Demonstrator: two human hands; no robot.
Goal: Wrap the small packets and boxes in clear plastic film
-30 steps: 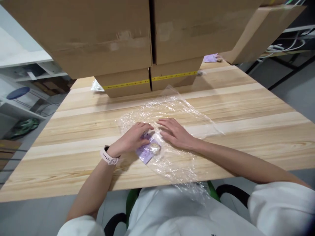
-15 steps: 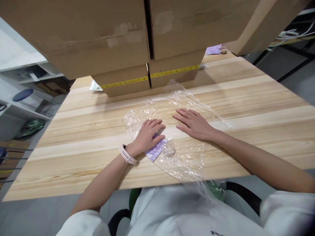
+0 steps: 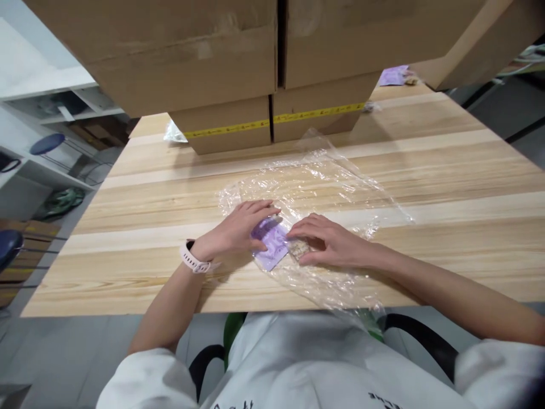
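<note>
Resting on the table, my left hand has its fingers stretched out and its thumb on the near left part of a purple printed packet. My right hand curls its thumb and fingers around a small beige, lumpy thing just right of the packet; its exact kind is unclear. Crumpled clear plastic film spreads around and beyond both hands and hangs over the near table edge. Whether the packet lies under or on the film is hard to see.
Large cardboard boxes stand stacked at the far side, with yellow measuring tape across the lower ones. Another purple packet lies at the back right of the wooden table. A blue stool is at left.
My right hand has moved left and nearer, from lying flat on the film to curling around the beige thing. My left hand has shifted left, uncovering more of the purple packet.
</note>
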